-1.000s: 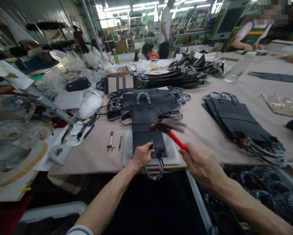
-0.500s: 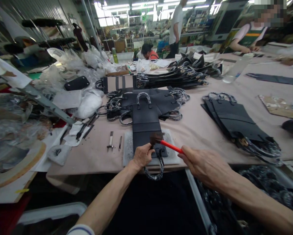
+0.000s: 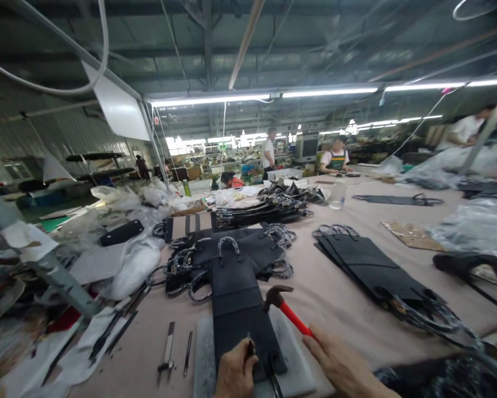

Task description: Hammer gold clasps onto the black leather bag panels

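My left hand [image 3: 236,376] is closed around a small metal punch [image 3: 250,347] standing on the near end of a black leather bag panel [image 3: 240,318]. The panel lies on a grey slab [image 3: 296,370] at the table's front edge. My right hand [image 3: 339,367] grips the red handle of a hammer [image 3: 287,310], whose dark head hangs above the panel's right side, a little beyond the punch. Both hands are cut off by the bottom edge of the view.
Loose metal tools [image 3: 168,351] lie left of the slab. More black panels with wrapped handles [image 3: 227,257] are piled behind, another stack [image 3: 368,268] sits to the right. White plastic bags [image 3: 127,265] crowd the left. Other people [image 3: 335,157] work at far tables.
The camera has tilted up, so the ceiling shows and my hands sit at the bottom edge. The hammer head has lifted off the punch after coming down on it.
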`<action>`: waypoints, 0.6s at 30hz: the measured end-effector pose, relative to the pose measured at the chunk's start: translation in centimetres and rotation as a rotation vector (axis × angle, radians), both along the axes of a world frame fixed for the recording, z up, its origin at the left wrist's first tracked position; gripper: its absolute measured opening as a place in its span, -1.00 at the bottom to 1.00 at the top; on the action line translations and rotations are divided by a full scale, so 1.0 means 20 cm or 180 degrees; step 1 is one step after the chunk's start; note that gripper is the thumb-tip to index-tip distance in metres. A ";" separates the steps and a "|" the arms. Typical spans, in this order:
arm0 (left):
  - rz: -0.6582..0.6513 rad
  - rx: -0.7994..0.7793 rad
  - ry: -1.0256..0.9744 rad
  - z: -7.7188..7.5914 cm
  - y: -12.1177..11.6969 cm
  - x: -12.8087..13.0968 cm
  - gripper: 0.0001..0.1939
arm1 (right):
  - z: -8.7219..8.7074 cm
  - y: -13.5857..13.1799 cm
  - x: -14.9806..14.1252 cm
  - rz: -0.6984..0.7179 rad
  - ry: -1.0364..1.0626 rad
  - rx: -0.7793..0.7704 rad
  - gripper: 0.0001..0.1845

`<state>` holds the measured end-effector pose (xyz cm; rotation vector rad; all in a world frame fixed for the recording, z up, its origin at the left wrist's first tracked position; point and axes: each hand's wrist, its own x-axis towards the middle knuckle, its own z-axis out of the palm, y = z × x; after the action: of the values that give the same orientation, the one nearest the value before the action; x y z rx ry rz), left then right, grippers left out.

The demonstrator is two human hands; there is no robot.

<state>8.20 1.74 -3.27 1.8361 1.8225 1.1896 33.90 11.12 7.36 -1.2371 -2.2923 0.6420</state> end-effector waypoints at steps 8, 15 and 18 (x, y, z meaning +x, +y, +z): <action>0.0153 0.0103 -0.0103 0.15 -0.04 0.03 -0.85 | -0.29 0.18 0.08 -0.0680 -0.0105 0.0169 -0.77; 0.0253 -0.0167 -0.0203 0.23 -0.06 0.06 -0.86 | -0.28 -0.09 -0.29 0.0703 0.0091 0.0550 -0.52; 0.0515 -0.0344 -0.0690 0.25 -0.03 0.07 -0.87 | -0.30 -0.19 -0.37 0.0845 -0.0048 0.0570 -0.52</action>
<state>9.53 1.05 1.77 1.4633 1.8983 1.2635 26.43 7.39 1.39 -0.8670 -2.4883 0.5029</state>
